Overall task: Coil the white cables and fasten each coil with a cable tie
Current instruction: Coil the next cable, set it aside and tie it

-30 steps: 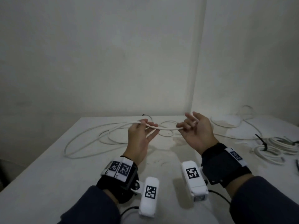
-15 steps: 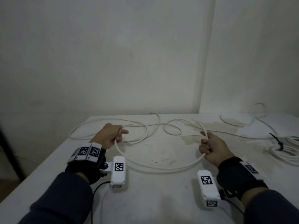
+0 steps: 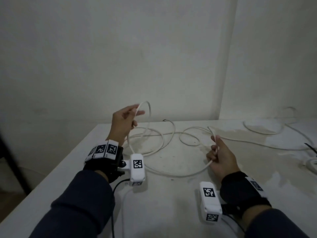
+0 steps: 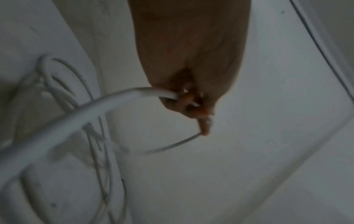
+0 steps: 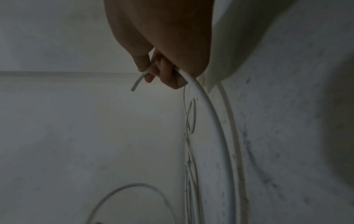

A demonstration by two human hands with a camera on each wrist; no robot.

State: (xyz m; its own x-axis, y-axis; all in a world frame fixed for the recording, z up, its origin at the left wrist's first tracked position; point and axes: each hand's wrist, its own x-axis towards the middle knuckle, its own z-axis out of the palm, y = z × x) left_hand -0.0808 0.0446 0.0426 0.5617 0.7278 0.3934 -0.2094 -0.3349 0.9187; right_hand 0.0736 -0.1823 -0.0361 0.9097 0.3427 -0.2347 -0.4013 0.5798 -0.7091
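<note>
A long white cable (image 3: 178,175) sags across the white table (image 3: 171,212) between my two hands. My left hand (image 3: 126,120) is raised above the table's far left part and grips the cable, which arches over its fingers (image 4: 204,127) and drops to loose loops (image 3: 154,134) on the table. Near the right, my right hand (image 3: 217,152) is a fist round the cable close to its cut end (image 5: 137,82), which sticks up past the thumb. In the right wrist view the cable (image 5: 208,115) curves down from the fist.
A second white cable (image 3: 264,130) lies loose at the back right. A coiled white cable (image 3: 311,164) and a black cable tie (image 3: 309,146) sit at the right edge. Walls meet in a corner behind the table. The table's left edge drops off beside my left forearm.
The hands first parted from mid-table to the sides with the cable sagging between them. Since then my left hand has lifted the cable well above the table; the right hand stays low.
</note>
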